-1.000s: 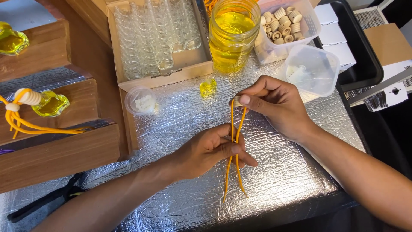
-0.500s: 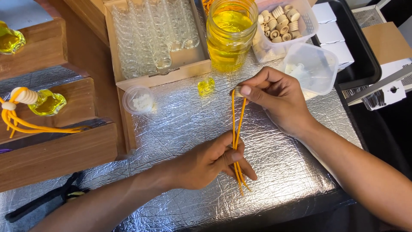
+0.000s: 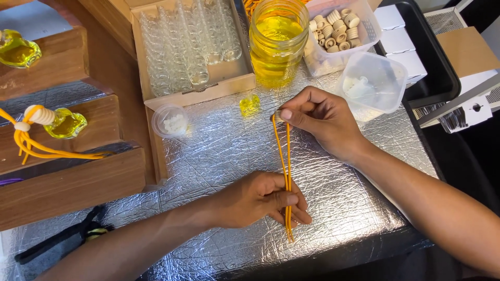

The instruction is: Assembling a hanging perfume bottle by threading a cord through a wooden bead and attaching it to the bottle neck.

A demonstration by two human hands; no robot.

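Observation:
A doubled orange cord [image 3: 285, 156] is stretched over the silver foil surface [image 3: 219, 156]. My right hand [image 3: 317, 119] pinches its upper end between thumb and fingers. My left hand [image 3: 265, 200] pinches the two strands lower down, with the cord's tails hanging just below the fingers. A small glass bottle of yellow liquid [image 3: 250, 104] lies on the foil just left of my right hand.
A big jar of yellow liquid [image 3: 277, 41], a tub of wooden beads [image 3: 338, 31] and a lidded plastic tub [image 3: 372, 86] stand behind. A box of empty glass bottles [image 3: 187, 47], a small round cup [image 3: 170, 121], wooden steps with finished bottles [image 3: 62, 122].
My left hand has slid down the cord toward its tails, pulling the strands straight. My right hand has held the top end nearly still.

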